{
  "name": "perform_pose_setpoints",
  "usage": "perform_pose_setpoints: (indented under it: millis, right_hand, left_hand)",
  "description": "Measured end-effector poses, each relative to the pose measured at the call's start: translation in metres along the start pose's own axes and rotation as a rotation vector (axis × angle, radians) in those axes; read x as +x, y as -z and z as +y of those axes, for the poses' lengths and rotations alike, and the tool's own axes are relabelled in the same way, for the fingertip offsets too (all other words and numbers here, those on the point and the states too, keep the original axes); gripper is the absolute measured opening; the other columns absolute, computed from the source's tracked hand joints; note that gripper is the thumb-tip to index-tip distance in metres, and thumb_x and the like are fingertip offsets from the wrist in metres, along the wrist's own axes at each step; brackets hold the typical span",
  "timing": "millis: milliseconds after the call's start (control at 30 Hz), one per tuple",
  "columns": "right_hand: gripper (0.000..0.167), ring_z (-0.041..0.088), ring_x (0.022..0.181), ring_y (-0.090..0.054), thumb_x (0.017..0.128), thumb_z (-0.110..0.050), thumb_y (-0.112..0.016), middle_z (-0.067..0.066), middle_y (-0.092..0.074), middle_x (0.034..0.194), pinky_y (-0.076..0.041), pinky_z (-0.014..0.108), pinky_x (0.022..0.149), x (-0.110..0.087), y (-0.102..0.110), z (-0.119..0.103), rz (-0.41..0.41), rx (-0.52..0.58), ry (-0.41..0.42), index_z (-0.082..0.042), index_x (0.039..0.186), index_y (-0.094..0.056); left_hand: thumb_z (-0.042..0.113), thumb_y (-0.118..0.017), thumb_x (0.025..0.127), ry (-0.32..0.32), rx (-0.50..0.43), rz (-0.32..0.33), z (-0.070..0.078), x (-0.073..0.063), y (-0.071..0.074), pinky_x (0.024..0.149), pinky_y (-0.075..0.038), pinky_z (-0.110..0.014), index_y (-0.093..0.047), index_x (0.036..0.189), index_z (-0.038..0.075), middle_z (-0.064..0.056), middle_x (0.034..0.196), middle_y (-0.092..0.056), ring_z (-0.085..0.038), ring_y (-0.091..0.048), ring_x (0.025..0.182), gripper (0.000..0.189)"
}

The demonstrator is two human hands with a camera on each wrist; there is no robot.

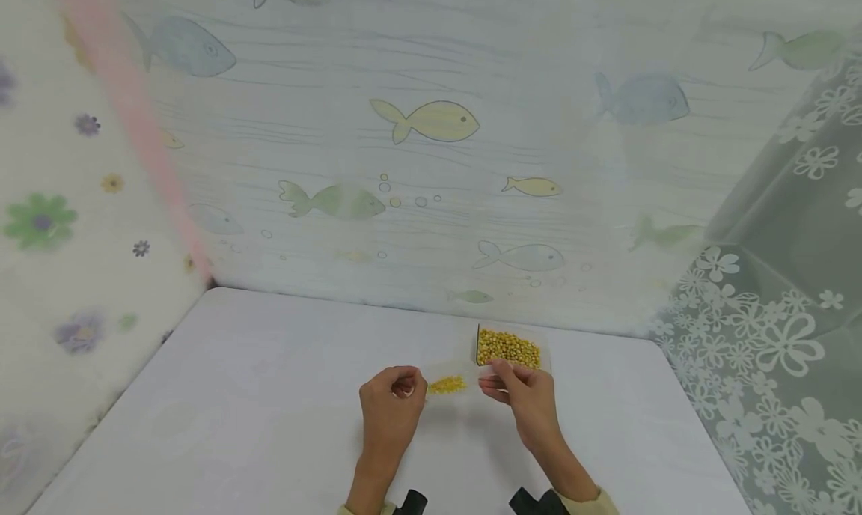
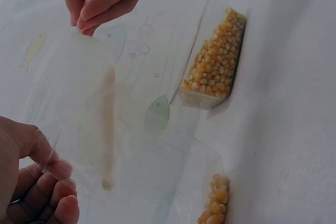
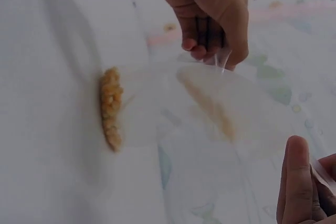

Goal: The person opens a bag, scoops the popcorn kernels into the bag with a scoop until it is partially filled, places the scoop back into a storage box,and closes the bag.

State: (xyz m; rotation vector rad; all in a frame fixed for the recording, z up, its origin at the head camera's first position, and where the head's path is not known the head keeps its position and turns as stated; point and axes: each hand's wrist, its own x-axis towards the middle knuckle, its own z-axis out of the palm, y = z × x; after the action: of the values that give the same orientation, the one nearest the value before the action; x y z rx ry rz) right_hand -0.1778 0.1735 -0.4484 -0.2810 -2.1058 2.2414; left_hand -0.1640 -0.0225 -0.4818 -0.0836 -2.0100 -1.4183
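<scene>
A clear plastic bag point(image 3: 144, 85) is stretched upright between both hands, with a small heap of yellow corn kernels point(image 1: 447, 385) at its bottom. My left hand point(image 1: 393, 406) pinches one upper corner of the bag between thumb and fingers. At the opposite upper corner, my right hand point(image 1: 528, 404) pinches the bag's edge. Through the film in the left wrist view, the bagged kernels point(image 2: 215, 200) sit low near the table. Behind the right hand is a clear box point(image 2: 202, 99) full of corn kernels point(image 1: 506, 346).
A white cloth covers the table point(image 1: 269, 380). The back wall curtain point(image 1: 431, 51) with printed fish rises at the table's far edge. A flowered sheet point(image 1: 81, 290) hangs on the left, and a grey curtain with white flowers point(image 1: 795, 335) on the right.
</scene>
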Motion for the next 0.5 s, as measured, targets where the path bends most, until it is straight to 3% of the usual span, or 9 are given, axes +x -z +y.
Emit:
perform_pose_setpoints:
  millis: [500]
  right_hand:
    - [0.021, 0.019, 0.073, -0.075, 0.099, -0.004, -0.063, 0.021, -0.074, 0.084, -0.062, 0.033, 0.071, -0.0090, -0.0057, -0.0108, -0.052, -0.080, 0.132, 0.013, 0.107, -0.071]
  left_hand:
    - [-0.012, -0.073, 0.077, 0.032, 0.003, -0.003, -0.0004, 0.0009, 0.0005, 0.055, -0.053, -0.025, -0.075, 0.079, 0.002, 0.000, 0.066, -0.067, -0.008, -0.059, 0.060, 0.014]
